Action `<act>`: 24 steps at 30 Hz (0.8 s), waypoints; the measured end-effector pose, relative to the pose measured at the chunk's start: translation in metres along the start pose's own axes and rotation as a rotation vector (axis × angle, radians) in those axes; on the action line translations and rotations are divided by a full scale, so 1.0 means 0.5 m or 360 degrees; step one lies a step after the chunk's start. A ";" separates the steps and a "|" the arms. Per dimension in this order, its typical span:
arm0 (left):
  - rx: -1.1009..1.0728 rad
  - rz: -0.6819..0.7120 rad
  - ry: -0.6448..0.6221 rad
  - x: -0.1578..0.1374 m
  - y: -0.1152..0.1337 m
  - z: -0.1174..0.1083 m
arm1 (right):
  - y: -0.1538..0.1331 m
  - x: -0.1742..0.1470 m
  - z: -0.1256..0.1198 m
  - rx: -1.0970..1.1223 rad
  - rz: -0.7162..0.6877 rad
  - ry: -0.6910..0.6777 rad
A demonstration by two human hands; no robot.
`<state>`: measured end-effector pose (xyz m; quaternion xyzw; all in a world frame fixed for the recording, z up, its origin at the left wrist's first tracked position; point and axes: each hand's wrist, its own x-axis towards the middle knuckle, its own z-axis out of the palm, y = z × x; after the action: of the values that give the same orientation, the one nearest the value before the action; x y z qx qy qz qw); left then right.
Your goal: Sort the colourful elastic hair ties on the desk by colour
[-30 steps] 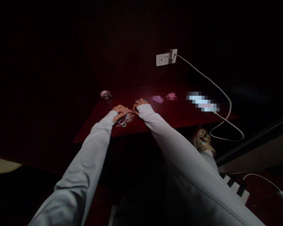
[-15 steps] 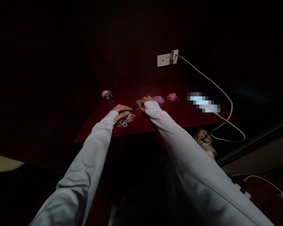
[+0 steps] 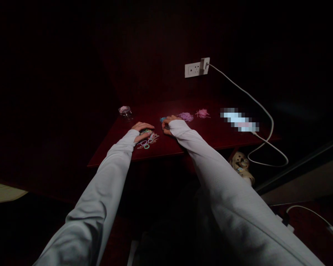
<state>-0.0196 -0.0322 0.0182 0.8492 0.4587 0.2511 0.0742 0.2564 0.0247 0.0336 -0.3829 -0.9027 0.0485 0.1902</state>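
A mixed heap of small colourful hair ties (image 3: 150, 139), some of them looped rings, lies near the table's front edge. My left hand (image 3: 141, 130) rests around its left and far side, thumb and fingers apart. To the right, my right hand (image 3: 170, 124) is low over the table with its fingers curled together; whatever they hold is hidden. Just past its fingertips sits a small blue pile (image 3: 162, 119), partly covered. Beyond that hand lie a purple pile (image 3: 185, 117) of thin bands and a pink pile (image 3: 202, 113).
A clear jar (image 3: 125, 111) with something pink on top stands at the table's back left. A blurred-out bright device (image 3: 240, 120) lies at the right, its white cable (image 3: 248, 94) running to a wall socket (image 3: 194, 69). Below the table's edge shows a beige clog (image 3: 242, 166).
My right hand has shifted slightly down and left, its fingers curling in more. My left hand stays over the mixed heap, almost unmoved.
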 end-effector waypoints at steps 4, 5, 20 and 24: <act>0.0019 -0.0015 -0.0002 0.000 0.000 -0.001 | -0.012 0.010 0.007 0.0119 -0.0131 -0.0049; 0.0016 -0.0023 -0.0006 0.001 0.000 -0.001 | -0.014 0.010 0.009 0.0141 -0.0160 -0.0064; -0.0006 -0.0082 0.0005 0.002 0.012 0.000 | -0.039 -0.006 -0.009 0.0133 -0.0176 -0.0169; 0.0001 -0.0067 -0.0011 0.003 0.004 0.000 | -0.033 -0.003 -0.009 0.0084 -0.0174 -0.0155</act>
<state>-0.0175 -0.0323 0.0191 0.8401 0.4764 0.2466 0.0809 0.2482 0.0116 0.0413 -0.3250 -0.9289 0.0804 0.1585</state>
